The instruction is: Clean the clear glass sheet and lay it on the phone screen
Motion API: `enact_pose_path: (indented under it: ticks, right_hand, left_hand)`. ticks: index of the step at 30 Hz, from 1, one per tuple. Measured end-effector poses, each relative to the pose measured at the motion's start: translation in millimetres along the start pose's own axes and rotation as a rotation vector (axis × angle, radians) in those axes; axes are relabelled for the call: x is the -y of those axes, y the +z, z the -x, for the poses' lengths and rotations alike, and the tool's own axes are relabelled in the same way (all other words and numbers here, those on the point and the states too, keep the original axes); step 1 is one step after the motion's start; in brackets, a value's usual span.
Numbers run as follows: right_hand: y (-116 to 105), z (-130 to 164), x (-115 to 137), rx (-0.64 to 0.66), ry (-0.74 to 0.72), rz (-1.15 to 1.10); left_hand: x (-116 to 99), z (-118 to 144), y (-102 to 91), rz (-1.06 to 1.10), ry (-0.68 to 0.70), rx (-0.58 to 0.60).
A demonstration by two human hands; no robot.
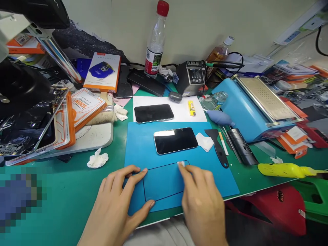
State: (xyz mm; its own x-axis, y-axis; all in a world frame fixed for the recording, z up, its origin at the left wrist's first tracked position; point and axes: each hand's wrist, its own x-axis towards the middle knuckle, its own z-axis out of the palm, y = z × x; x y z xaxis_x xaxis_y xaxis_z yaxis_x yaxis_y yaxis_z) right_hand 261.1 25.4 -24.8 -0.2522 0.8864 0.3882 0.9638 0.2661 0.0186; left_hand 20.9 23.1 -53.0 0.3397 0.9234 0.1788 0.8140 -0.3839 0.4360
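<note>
A clear, black-bordered phone screen glass (164,182) lies on the blue mat (138,143). My left hand (118,198) holds its left end, with the index finger at the far corner and the thumb at the near edge. Pinched in the fingers of my right hand (202,201) is a small white wipe (180,164), pressed to the glass near its far right corner. Beyond the glass sits a phone (175,140) with a dark screen. Beside that phone are a folded white wipe (205,141) and a black spatula (219,147).
Another dark phone (154,113) rests on white paper (179,108) with a yellow lighter (191,108). Crumpled tissue (97,158) and stacked boxes (85,106) are at left. A cigarette (223,143), blue blower (220,117), blue machine (246,106) and yellow-handled tool (284,170) occupy the right.
</note>
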Motion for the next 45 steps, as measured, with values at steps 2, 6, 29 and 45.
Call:
enact_pose_path:
  ticks: [2, 6, 29, 45]
  right_hand:
    - [2.2, -0.7, 11.2, -0.002, -0.047, -0.057]
    - [1.4, -2.2, 5.8, 0.020, -0.058, -0.061]
    - [6.0, -10.0, 39.2, -0.016, -0.092, -0.113]
    - [5.4, -19.2, 41.0, 0.016, -0.286, -0.323]
  left_hand:
    - [2.5, 0.8, 0.3, -0.012, 0.014, 0.000]
    - [3.4, 2.6, 1.0, -0.018, -0.004, 0.017]
    - [-9.7, -4.9, -3.5, 0.090, -0.080, 0.005]
    - [-15.1, -6.3, -8.3, 0.169, -0.138, 0.058]
